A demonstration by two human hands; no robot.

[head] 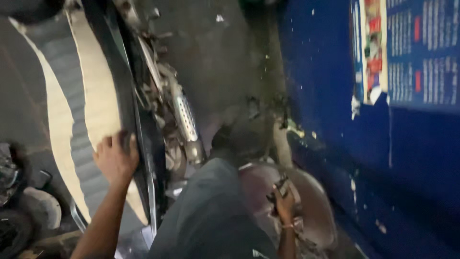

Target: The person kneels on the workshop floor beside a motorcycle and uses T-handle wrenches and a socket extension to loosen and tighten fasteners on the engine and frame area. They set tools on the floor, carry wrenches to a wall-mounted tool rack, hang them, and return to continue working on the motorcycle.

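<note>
Head view: left hand [115, 158] lies flat and open on the motorcycle seat [96, 105], apparently steadying it, while right hand [284, 204] grips a small dark tool [280, 186].

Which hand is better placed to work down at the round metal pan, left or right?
Probably the right hand: it is already at the round metal pan, gripping a small dark tool. The left hand rests flat on the motorcycle seat, apart from the pan.
</note>
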